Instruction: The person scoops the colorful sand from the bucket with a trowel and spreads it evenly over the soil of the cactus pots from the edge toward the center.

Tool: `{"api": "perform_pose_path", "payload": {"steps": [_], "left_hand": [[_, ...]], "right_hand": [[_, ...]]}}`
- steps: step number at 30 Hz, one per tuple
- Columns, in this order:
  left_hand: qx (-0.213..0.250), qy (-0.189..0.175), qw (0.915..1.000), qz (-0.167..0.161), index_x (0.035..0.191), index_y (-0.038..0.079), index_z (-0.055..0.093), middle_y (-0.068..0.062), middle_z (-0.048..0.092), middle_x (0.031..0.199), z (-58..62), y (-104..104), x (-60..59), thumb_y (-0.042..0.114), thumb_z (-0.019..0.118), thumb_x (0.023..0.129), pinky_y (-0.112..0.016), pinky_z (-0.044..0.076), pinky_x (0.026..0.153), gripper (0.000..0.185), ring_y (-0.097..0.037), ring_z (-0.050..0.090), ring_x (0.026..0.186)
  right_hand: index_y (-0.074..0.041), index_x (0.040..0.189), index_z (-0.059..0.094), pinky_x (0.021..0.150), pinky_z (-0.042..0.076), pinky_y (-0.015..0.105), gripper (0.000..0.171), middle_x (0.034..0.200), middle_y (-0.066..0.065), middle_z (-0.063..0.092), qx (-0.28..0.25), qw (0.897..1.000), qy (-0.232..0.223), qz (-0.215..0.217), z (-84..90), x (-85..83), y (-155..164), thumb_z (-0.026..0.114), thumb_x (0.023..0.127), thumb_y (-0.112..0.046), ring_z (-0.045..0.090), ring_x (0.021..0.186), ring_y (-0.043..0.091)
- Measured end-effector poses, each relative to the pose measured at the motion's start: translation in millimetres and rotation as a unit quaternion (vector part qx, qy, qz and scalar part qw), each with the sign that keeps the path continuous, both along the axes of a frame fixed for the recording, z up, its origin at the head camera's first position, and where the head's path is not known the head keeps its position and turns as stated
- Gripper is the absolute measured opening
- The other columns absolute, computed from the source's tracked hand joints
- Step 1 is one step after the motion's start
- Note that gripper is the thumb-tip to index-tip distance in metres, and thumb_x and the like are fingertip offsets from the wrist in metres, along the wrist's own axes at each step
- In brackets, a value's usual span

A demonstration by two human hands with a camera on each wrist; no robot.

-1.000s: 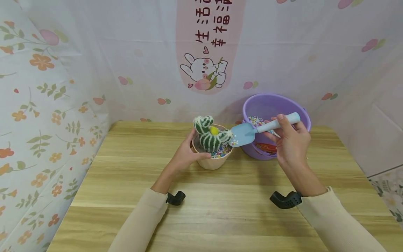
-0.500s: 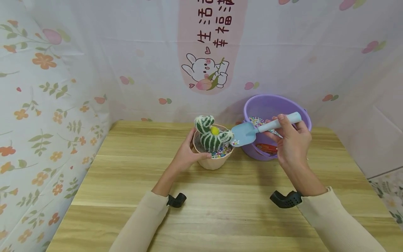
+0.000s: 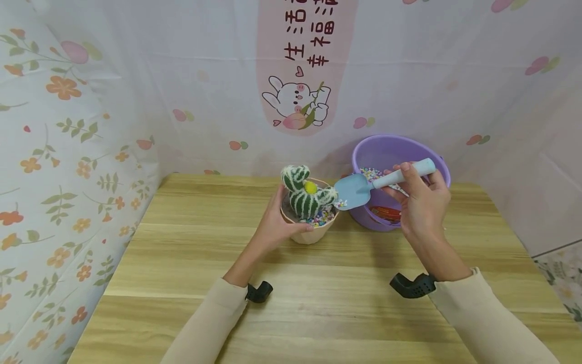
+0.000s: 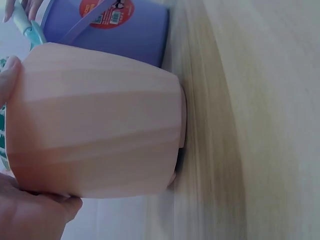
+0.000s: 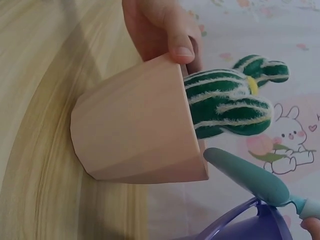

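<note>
My left hand [image 3: 276,225] grips the pale peach pot [image 3: 313,236] from its left side, thumb over the near rim. In the pot stands a green-and-white knitted cactus [image 3: 303,203] with a yellow tuft, and small multicoloured pebbles [image 3: 324,217] lie around its base. My right hand [image 3: 423,205] holds a light blue trowel [image 3: 353,192] by its pale handle. A few pebbles sit at the tip of its blade, beside the pot's right rim. From the right wrist, the blade [image 5: 250,175] shows edge-on, its tip right at the rim.
Behind the trowel, a purple bucket [image 3: 386,144] holds more coloured pebbles [image 3: 370,174]; a red label [image 3: 385,214] is on its side. Wood-grain tabletop [image 3: 318,303] spreads in front. A printed cloth [image 3: 204,76] hangs along the back and left.
My left hand and the pot have shifted slightly to the right, the thumb a little further along the rim. The trowel stays almost still, its handle end slightly higher.
</note>
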State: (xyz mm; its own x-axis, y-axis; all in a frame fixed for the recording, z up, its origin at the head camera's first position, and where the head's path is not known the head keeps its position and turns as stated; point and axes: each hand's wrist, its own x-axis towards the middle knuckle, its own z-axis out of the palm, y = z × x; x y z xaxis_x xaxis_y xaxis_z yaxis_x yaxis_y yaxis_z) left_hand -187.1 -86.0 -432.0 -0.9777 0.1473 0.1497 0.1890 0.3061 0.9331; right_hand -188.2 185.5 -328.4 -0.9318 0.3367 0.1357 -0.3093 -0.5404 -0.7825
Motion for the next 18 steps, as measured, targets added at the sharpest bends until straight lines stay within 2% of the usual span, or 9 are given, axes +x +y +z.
{"api": "perform_pose_path", "payload": {"steps": [11, 18], "left_hand": [[0.025, -0.014, 0.9986, -0.045, 0.156, 0.03, 0.015, 0.002, 0.03, 0.155, -0.1, -6.6, -8.2, 0.029, 0.09, 0.069, -0.044, 0.028, 0.115, 0.115, -0.017, 0.032, 0.14], [0.034, -0.019, 0.9964, -0.075, 0.155, 0.036, 0.011, 0.007, 0.026, 0.158, 0.9, -10.6, -12.0, 0.03, 0.09, 0.069, -0.043, 0.024, 0.117, 0.117, -0.014, 0.026, 0.144]], "right_hand": [[0.008, 0.098, 0.057, 0.058, 0.057, 0.04, 0.028, 0.089, 0.02, 0.067, 0.006, 1.0, 0.014, -0.007, -0.6, -0.8, -0.8, 0.077, 0.08, -0.002, 0.072, 0.077, 0.033], [0.008, 0.097, 0.057, 0.058, 0.057, 0.041, 0.03, 0.089, 0.02, 0.067, 0.007, 1.0, 0.024, -0.014, -1.1, -1.9, -2.6, 0.079, 0.079, -0.002, 0.072, 0.077, 0.035]]}}
